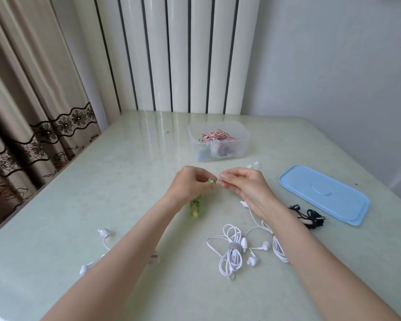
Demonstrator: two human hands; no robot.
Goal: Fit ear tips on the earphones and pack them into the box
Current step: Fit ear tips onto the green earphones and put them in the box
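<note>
Green earbud [210,181] pinched in your left hand [190,185], raised above the table [125,181] well in front of the box [218,141]; its bundled cable [195,206] hangs below the wrist, nearer you. Your right hand [241,184] meets it fingertip to fingertip, apparently nipping an ear tip, too small to confirm. Held up so both thumbs can work the fit, likely. Box stands open, red-and-white cables already inside. Spare tips [252,164] just right of the box, within reach. Blue lid [324,193] lies flat further right, out of the way. White earphones [234,251] and a black set [308,215] wait well this side of the box.
</note>
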